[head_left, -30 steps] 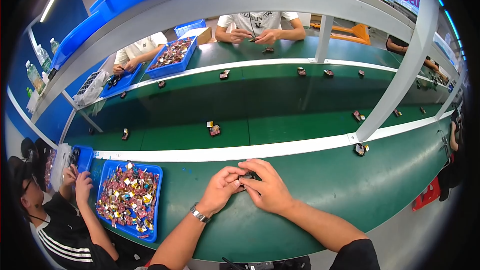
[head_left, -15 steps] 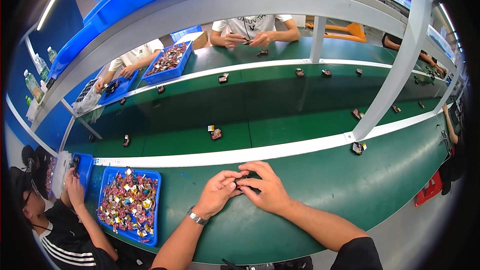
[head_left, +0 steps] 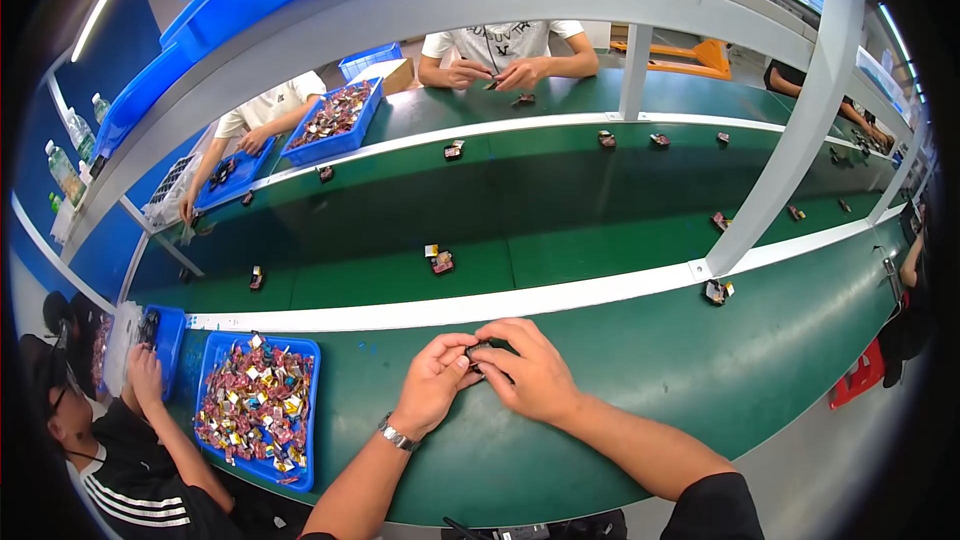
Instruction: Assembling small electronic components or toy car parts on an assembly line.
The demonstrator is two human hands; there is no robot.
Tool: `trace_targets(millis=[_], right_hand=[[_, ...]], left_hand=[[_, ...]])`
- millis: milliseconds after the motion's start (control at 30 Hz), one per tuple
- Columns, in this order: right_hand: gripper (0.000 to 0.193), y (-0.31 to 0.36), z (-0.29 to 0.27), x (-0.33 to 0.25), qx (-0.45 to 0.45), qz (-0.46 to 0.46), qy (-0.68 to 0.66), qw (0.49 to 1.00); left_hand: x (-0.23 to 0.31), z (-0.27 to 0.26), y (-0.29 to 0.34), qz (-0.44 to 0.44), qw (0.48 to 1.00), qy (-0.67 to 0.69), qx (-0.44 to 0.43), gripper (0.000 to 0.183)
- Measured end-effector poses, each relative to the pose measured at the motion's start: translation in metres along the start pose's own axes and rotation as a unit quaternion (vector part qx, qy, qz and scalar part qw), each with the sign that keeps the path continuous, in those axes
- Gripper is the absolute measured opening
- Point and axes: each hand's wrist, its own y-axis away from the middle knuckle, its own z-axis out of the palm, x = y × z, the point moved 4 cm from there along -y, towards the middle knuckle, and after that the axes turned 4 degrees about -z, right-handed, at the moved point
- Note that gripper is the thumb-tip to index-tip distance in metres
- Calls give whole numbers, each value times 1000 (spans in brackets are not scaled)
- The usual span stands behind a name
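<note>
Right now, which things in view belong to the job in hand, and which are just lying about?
Likely the job:
small dark part, held between left hand and right hand
blue tray heaped with small pieces, left of the hands

Apparently lying about:
clear bottles, far left
red stool, right
orange frame, back

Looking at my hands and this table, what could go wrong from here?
The small dark part held between your left hand and right hand could slip onto the green table. The blue tray to your left is heaped with small parts; a bump might spill some.
</note>
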Motion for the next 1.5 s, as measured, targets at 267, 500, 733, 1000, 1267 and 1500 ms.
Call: trace_targets(millis=[267, 500, 733, 1000, 1267, 1500], right_hand=[[27, 1, 2, -2, 2, -50, 59, 997], [24, -4, 3, -13, -9, -33, 72, 997], [24, 1, 8, -9, -14, -47, 133, 990], [24, 2, 9, -9, -9, -64, 143, 988], [24, 4, 10, -8, 5, -50, 141, 989], [23, 2, 8, -10, 19, -51, 164, 985]], left_hand=[[9, 9, 2, -7, 1000, -4, 12, 26], [10, 7, 3, -14, 1000, -3, 16, 26], [6, 8, -1, -17, 1000, -22, 8, 26], [6, 7, 0, -21, 1000, -16, 2, 26], [5, 8, 0, -8, 1000, -9, 13, 26], [7, 9, 0, -19, 999, -32, 13, 26]])
